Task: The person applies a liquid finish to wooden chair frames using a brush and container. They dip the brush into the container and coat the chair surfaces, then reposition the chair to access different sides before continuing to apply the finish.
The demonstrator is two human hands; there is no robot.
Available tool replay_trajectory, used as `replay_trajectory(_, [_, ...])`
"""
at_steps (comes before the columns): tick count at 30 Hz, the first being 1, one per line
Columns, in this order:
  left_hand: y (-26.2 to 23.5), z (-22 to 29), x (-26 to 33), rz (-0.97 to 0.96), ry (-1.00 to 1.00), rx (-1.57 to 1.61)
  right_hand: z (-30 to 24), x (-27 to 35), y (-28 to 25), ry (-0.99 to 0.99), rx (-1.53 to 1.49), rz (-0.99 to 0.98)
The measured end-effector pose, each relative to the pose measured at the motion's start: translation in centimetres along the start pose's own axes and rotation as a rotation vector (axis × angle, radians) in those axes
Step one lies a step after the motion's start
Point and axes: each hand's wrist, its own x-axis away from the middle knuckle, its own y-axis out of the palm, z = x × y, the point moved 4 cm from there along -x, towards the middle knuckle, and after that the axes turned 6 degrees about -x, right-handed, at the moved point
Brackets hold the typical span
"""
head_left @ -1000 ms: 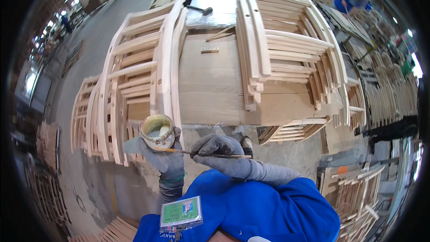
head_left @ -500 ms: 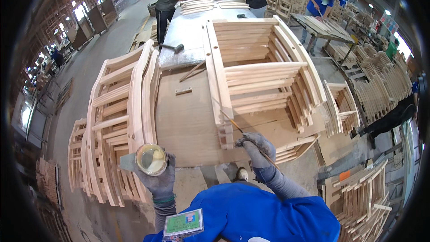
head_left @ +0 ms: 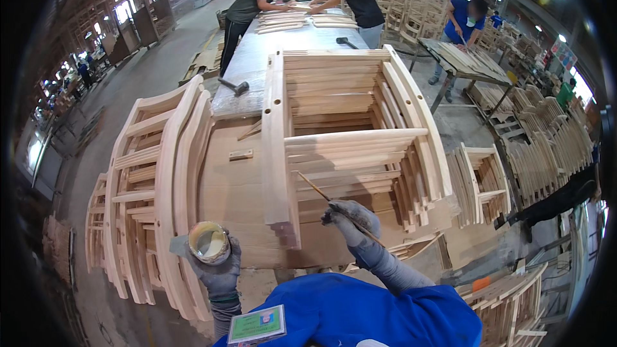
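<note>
My left hand [head_left: 218, 275], gloved in grey, grips a small round cup [head_left: 195, 236] with pale, creamy stuff in it. A flat greyish piece [head_left: 178, 245] juts out beside the cup; its kind is unclear. In my gloved right hand [head_left: 355, 217] is a thin wooden stick [head_left: 313, 185], slanting up and left. Its tip overlaps the near left post of a stack of wooden chair frames [head_left: 275, 135]; whether it touches cannot be told. My left hand is close to another stack of curved wooden frames [head_left: 182, 154].
Cardboard [head_left: 238, 199] lies under the middle stack, with a small wood block [head_left: 241, 155] on it. A mallet [head_left: 235, 87] and another mallet [head_left: 347, 42] rest on the silvery table [head_left: 283, 48] beyond. Co-workers [head_left: 254, 9] lean over its far end. More frames [head_left: 482, 180] stand right.
The view has shifted, so the middle stack sits lower and further left in the picture. My right hand has brought the stick's tip further up the left post. The cup stays in my left hand.
</note>
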Motion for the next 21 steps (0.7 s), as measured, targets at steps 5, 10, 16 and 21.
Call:
replay_trajectory(5, [1.2,-2.2,-0.6,0.032,-0.003,0.0,0.4,-0.8,-2.7,0.109,-0.089,0.004])
replay_trajectory(10, [1.8,-3.2,-1.3,0.004,0.016,-0.034,0.6,-0.5,-4.5,0.178,-0.213,0.092])
replay_trajectory(16, [3.3,-4.0,-1.9,-0.044,-0.008,-0.077,0.6,0.8,-5.5,0.239,-0.166,0.167])
replay_trajectory(21, [3.5,-3.8,-2.7,-0.03,-0.022,-0.098,0.2,1.3,-5.3,0.244,-0.119,0.266])
